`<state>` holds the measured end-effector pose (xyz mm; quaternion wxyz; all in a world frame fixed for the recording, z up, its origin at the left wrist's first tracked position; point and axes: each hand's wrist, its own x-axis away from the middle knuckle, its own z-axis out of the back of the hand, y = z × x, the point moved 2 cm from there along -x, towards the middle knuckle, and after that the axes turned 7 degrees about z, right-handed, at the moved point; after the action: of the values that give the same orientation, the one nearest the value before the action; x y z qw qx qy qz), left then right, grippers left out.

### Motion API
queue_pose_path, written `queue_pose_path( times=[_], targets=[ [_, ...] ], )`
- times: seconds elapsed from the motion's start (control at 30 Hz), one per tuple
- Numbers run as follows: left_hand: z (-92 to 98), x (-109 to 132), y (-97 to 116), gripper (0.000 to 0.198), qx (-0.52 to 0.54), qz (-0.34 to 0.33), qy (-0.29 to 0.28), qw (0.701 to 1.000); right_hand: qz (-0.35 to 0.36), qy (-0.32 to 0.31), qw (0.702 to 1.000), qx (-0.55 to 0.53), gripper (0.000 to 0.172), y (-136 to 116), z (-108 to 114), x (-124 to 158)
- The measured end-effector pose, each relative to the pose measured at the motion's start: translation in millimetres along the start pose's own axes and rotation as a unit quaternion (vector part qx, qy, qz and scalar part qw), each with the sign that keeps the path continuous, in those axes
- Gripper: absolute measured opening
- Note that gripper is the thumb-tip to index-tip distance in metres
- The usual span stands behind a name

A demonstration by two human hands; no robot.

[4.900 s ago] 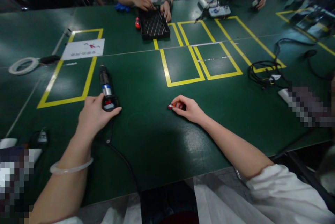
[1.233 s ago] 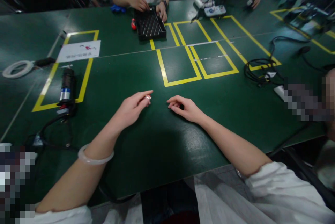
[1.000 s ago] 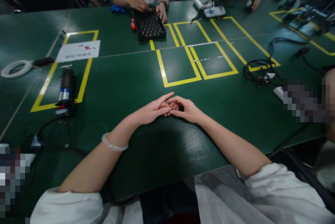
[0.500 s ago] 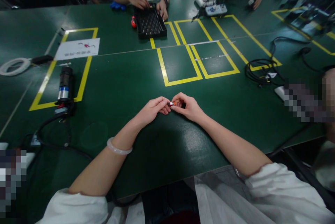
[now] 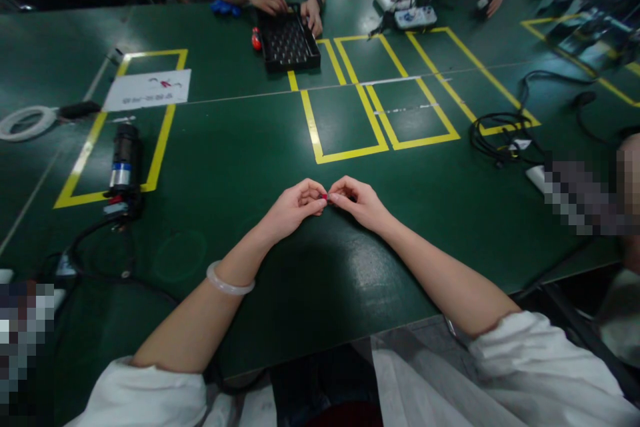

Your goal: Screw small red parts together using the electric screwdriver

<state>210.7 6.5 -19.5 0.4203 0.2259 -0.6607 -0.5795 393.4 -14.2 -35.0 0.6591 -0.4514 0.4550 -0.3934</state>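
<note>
Both hands meet at frame centre, resting on green table (image 5: 240,147). I see left hand (image 5: 295,206) curled, thumb and forefinger pinching small red part (image 5: 325,197); right hand (image 5: 364,204) pinches same part from other side. Black cylindrical tool (image 5: 121,164) lies at frame left, well apart. Black tray (image 5: 290,46) upper centre.
</note>
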Motion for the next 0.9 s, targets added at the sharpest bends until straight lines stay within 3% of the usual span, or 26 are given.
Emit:
queue_pose_path(
  times=[0.33,0.57,0.9],
  targets=[
    [-0.4,0.6,-2.2,0.033,0.012,0.005,0.013,1.000,0.066,0.000,0.995,0.076,0.015,-5.0,2.1,-0.8],
    [1.3,-0.6,-2.9,0.030,0.009,-0.022,0.013,1.000,0.113,-0.006,0.982,0.150,0.021,-7.2,2.7,0.9],
    [4.1,0.4,-1.7,0.033,-0.040,-0.012,0.001,0.999,0.099,-0.029,0.981,0.166,0.010,-8.0,4.1,0.3]
  ],
)
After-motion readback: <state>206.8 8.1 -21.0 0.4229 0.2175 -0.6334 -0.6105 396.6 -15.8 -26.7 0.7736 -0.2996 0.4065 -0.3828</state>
